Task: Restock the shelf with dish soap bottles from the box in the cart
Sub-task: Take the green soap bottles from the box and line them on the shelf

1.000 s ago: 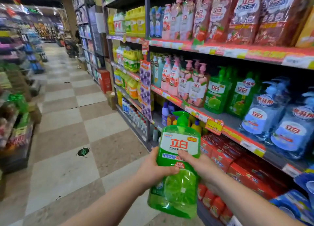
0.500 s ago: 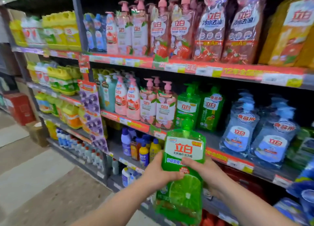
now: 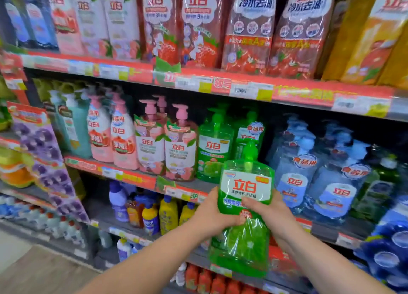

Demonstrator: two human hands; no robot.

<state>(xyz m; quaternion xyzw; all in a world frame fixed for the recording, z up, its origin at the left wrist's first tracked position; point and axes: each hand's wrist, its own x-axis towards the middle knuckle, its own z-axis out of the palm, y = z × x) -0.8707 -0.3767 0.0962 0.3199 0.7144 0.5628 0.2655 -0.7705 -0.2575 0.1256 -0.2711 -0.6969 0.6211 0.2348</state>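
Note:
I hold a green dish soap bottle [image 3: 244,207] with a pump top and a white label upright in front of the middle shelf [image 3: 141,179]. My left hand [image 3: 212,214] grips its left side and my right hand [image 3: 269,216] grips its right side, fingers across the label. Just behind it, two matching green bottles [image 3: 215,148] stand on that shelf. The cart and box are out of view.
Pink pump bottles [image 3: 165,143] stand left of the green ones and blue bottles [image 3: 309,172] to the right. Red wrapped packs [image 3: 249,28] fill the top shelf. Small yellow and purple bottles [image 3: 154,214] sit on the lower shelf. A purple display strip [image 3: 46,161] hangs at left.
My view has swung right from the aisle and closed in on the shelves. The green bottle, held in both hands throughout, has risen toward the middle shelf's green bottles.

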